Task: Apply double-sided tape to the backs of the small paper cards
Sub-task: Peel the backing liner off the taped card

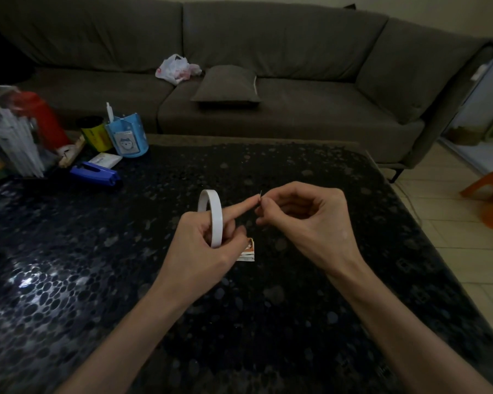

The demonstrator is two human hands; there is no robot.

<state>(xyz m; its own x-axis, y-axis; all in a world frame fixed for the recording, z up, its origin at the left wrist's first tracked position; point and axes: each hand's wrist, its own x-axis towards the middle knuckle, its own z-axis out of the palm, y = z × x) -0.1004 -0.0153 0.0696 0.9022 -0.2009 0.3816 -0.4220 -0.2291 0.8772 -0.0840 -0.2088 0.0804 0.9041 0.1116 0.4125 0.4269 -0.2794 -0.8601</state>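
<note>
left hand point(208, 237): fingers curled round white tape roll point(211, 214), index straight, its tip at the right fingertips | right hand point(305, 220): thumb and forefinger pinch thin slip point(260, 194), edge-on, card or tape unclear | small cards point(248, 253): stacked on dark table point(97, 280), just beneath left fingers

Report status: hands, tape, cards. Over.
Left hand grips tape roll, index finger out. Right hand pinches thin piece at that fingertip; tape or card, cannot tell. Card stack beneath left fingers. Stapler far left, no obstruction.
</note>
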